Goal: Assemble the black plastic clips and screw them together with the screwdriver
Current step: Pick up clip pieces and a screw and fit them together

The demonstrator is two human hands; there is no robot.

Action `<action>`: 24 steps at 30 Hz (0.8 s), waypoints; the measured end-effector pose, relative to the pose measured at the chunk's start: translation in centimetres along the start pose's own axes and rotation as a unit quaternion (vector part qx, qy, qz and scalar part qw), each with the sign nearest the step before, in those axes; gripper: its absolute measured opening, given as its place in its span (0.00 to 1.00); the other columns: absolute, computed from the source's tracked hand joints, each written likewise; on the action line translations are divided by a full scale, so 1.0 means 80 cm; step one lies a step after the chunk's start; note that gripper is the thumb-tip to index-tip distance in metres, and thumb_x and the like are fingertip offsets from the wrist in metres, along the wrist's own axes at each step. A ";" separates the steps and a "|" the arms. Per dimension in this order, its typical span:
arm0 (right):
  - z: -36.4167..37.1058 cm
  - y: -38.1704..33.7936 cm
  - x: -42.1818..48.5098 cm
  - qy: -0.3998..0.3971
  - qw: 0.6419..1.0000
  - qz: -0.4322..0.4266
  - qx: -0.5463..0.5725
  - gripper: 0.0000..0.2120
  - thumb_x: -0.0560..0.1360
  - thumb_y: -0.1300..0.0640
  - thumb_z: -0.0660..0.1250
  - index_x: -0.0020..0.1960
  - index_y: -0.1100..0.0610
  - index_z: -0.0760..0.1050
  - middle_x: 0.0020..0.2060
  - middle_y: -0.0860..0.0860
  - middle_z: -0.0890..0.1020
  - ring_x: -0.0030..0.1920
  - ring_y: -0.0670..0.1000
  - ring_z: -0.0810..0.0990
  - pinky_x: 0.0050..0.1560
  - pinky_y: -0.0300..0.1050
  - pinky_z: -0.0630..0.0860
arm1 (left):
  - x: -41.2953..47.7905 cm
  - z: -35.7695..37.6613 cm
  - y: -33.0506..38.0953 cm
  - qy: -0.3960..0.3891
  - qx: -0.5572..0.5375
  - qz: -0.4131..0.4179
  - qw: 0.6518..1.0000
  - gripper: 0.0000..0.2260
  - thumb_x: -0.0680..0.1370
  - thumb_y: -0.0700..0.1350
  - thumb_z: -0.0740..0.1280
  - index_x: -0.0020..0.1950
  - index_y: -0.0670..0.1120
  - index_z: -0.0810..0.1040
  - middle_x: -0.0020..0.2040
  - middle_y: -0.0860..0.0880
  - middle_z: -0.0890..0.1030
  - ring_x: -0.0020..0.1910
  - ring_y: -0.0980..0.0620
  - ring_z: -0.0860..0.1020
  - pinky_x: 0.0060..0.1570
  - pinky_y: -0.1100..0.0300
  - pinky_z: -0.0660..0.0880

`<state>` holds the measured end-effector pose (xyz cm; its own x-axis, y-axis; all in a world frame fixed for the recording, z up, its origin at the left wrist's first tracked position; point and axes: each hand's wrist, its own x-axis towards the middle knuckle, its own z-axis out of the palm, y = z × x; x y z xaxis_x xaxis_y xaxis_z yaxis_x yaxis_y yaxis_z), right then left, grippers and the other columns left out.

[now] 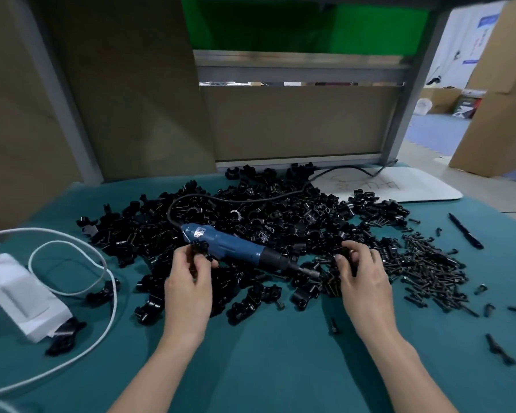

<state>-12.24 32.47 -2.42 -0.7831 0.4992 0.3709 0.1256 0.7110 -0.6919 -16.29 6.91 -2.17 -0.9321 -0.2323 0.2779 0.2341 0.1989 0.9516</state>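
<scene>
The left hand (188,278) is at the lower centre of the frame, raised a little over the pile of clips (280,216). Its thumb and fingers are curled and they pinch a black clip (198,248) at the fingertips. This clip is just in front of the blue body of the screwdriver (230,248).

The screwdriver lies on the pile between the two hands, tilted. Its rear end is at the upper left and its metal tip points to the lower right, toward the right hand (361,269). No hand touches it. Its black cord (221,199) makes a loop over the pile toward the upper right.

The right hand is right of centre, at the near right edge of the pile. Its fingers are bent and, together with the thumb, they grip a black piece (344,254). The shape of this piece is too blurred to tell.

To the right of this hand is a heap of black screws (429,263), spread on the green table cover (265,368). A black pen (465,231) lies further right, apart from the screws. At the left edge there is a white box (18,296) with a white cable (72,263) curling around it. A white board (399,186) lies behind the pile at the upper right
</scene>
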 end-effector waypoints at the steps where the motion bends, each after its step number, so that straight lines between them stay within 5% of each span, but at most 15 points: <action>1: -0.001 0.000 0.000 0.001 1.000 0.002 0.002 0.15 0.85 0.50 0.60 0.70 0.52 0.73 0.54 0.49 0.75 0.53 0.52 0.76 0.50 0.51 0.73 | 0.000 0.001 0.000 -0.001 0.000 0.001 1.000 0.06 0.84 0.48 0.58 0.52 0.56 0.74 0.47 0.61 0.83 0.24 0.60 0.67 0.24 0.65 0.67; 9: -0.006 -0.003 0.000 -0.009 1.000 0.011 -0.015 0.21 0.83 0.44 0.61 0.73 0.50 0.74 0.56 0.50 0.80 0.60 0.55 0.76 0.61 0.55 0.74 | 0.000 0.000 0.001 0.002 0.006 0.006 1.000 0.04 0.84 0.52 0.60 0.53 0.57 0.74 0.44 0.59 0.82 0.24 0.60 0.67 0.25 0.66 0.67; 16: -0.003 -0.008 0.001 -0.038 0.995 -0.008 -0.090 0.18 0.85 0.51 0.60 0.72 0.53 0.74 0.61 0.54 0.76 0.61 0.56 0.72 0.64 0.56 0.70 | 0.001 0.001 -0.001 0.013 0.002 -0.005 1.000 0.04 0.83 0.51 0.61 0.51 0.54 0.74 0.44 0.60 0.82 0.25 0.61 0.70 0.29 0.64 0.68; 20: -0.004 -0.023 0.002 -0.008 0.997 -0.034 -0.075 0.17 0.84 0.55 0.61 0.72 0.54 0.74 0.63 0.56 0.76 0.62 0.56 0.71 0.64 0.56 0.70 | 0.001 0.001 -0.002 0.014 -0.009 -0.015 1.000 0.02 0.83 0.50 0.61 0.50 0.57 0.71 0.44 0.63 0.82 0.30 0.60 0.73 0.34 0.58 0.68; 24: 0.003 -0.057 0.022 -0.026 0.994 -0.094 -0.048 0.16 0.83 0.56 0.61 0.71 0.51 0.75 0.62 0.52 0.77 0.58 0.50 0.67 0.63 0.53 0.69 | 0.000 0.000 0.000 0.016 -0.017 -0.020 1.000 0.06 0.82 0.50 0.60 0.48 0.62 0.68 0.43 0.57 0.82 0.39 0.48 0.75 0.40 0.47 0.74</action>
<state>-14.30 30.02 1.23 -0.8280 0.3284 0.4545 0.0288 0.8344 -0.5504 -16.26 6.96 -2.16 -0.9317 -0.2695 0.2435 0.2070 0.1570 0.9657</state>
